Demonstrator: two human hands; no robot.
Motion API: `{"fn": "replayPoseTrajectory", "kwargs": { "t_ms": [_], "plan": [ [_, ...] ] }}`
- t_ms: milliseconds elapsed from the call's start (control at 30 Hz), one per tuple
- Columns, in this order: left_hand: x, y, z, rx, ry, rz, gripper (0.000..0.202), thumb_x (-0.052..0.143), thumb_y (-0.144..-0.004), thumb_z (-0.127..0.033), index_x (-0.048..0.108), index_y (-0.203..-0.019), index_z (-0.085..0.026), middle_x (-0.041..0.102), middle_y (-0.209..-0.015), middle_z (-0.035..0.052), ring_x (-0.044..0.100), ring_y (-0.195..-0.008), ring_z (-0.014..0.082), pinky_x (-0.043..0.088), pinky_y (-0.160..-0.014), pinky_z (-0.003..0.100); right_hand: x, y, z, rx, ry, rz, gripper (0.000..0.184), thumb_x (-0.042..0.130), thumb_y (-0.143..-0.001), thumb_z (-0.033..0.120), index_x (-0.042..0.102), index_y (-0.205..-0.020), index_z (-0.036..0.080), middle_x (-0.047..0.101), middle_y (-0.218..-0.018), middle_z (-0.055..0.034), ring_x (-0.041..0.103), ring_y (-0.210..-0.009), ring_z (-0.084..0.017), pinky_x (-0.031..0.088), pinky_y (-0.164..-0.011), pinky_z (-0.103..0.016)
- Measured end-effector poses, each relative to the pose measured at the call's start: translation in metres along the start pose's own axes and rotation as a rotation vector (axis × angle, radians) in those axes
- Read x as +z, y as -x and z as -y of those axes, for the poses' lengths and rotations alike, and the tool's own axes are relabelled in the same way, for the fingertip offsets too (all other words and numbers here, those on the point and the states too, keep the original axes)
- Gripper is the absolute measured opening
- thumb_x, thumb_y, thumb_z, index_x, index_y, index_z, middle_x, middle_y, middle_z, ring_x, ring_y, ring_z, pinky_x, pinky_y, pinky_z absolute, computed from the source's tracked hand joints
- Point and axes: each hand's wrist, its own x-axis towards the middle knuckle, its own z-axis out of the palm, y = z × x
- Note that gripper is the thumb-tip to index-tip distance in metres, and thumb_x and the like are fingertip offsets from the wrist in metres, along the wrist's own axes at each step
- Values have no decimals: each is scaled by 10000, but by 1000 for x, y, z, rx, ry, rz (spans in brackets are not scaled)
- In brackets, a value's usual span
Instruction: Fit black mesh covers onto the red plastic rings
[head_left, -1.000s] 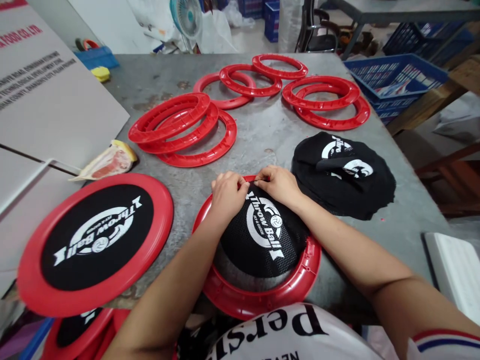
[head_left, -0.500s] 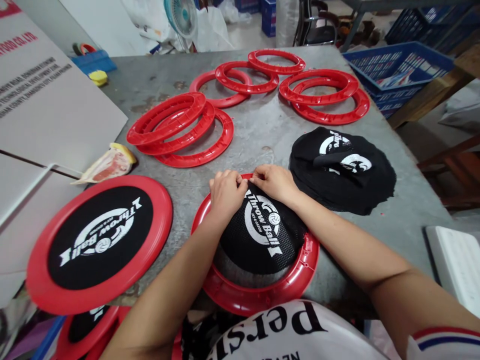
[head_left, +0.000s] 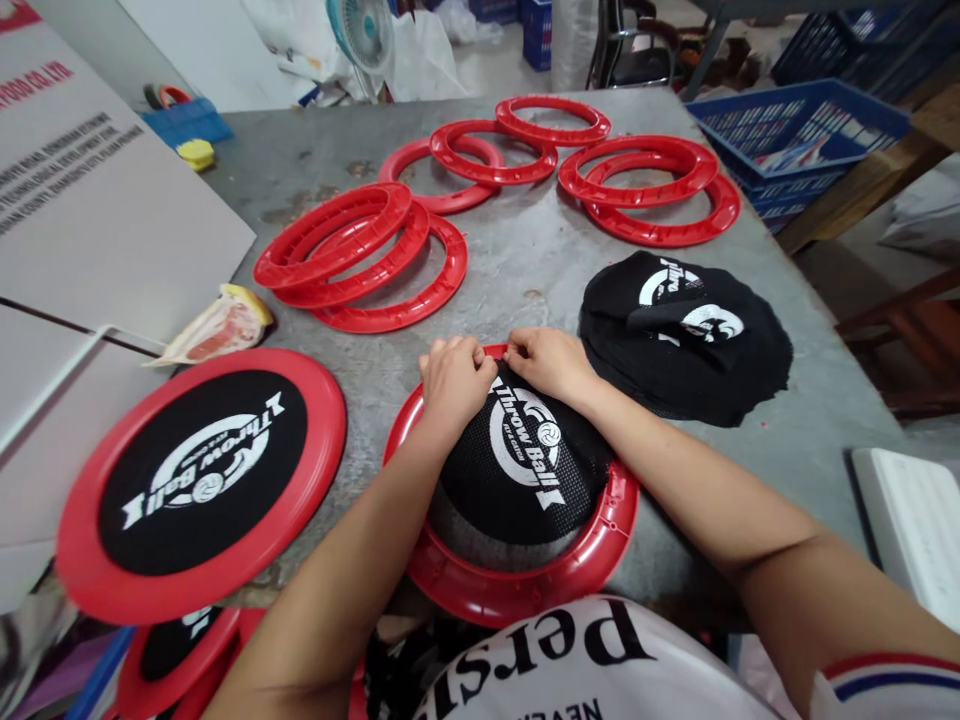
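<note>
A red plastic ring (head_left: 517, 590) lies at the near edge of the grey table (head_left: 525, 260). A black mesh cloth (head_left: 525, 470) printed "Throw Ball" is draped over it. My left hand (head_left: 452, 380) and my right hand (head_left: 546, 362) are side by side at the ring's far rim, fingers curled and pinching the cloth's edge against the rim. A pile of black printed cloths (head_left: 682, 335) sits just right of my right hand.
A finished red disc with black cloth (head_left: 202, 480) lies to the left, another (head_left: 172, 650) below it. Several empty red rings (head_left: 360, 255) are spread further back. White cardboard (head_left: 90, 210) at left, blue crate (head_left: 795, 130) at right, white box (head_left: 911, 530) near right.
Both hands stay pinched at the far rim with only slight finger shifts. The view has drifted a little.
</note>
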Motion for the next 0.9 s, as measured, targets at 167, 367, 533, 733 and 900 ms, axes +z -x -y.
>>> {"fn": "replayPoseTrajectory", "kwargs": {
  "t_ms": [167, 367, 533, 733, 900],
  "plan": [
    [0, 0, 3, 33, 15, 23, 197, 533, -886, -250, 467, -704, -216, 648, -906, 35, 530, -1008, 266, 359, -856, 412, -1, -1, 0, 3, -16, 15, 169, 521, -888, 276, 680, -846, 237, 738, -906, -2, 607, -799, -173, 254, -581, -283],
    [-4, 4, 9, 64, 89, 51, 154, 582, -906, -297, 566, -777, -215, 667, -974, 25, 525, -1058, 260, 356, -924, 424, -1, 1, -2, 5, -51, 10, 142, 546, -851, 266, 680, -815, 238, 733, -879, 7, 605, -785, -166, 281, -595, -277],
    [-3, 5, 11, 128, 111, 74, 220, 603, -920, -388, 640, -787, -217, 668, -987, 27, 520, -1048, 260, 353, -954, 448, -1, 2, 0, 3, 13, 9, 198, 512, -898, 307, 702, -895, 252, 751, -945, -11, 634, -833, -193, 298, -609, -289],
    [-6, 6, 14, 230, -11, 122, 164, 708, -836, -353, 650, -779, -210, 654, -1018, 46, 532, -1068, 274, 386, -947, 449, -3, 0, -4, -47, 61, 55, 252, 474, -950, 337, 706, -999, 252, 756, -1010, -44, 659, -882, -214, 363, -649, -285],
    [-8, 18, 16, 231, -96, 67, 107, 646, -846, -219, 602, -752, -195, 639, -1080, 76, 532, -1078, 270, 423, -938, 422, -6, -2, -7, -80, 88, 98, 285, 460, -976, 359, 701, -1068, 240, 756, -1052, -79, 674, -941, -241, 423, -710, -295]
  ]
}}
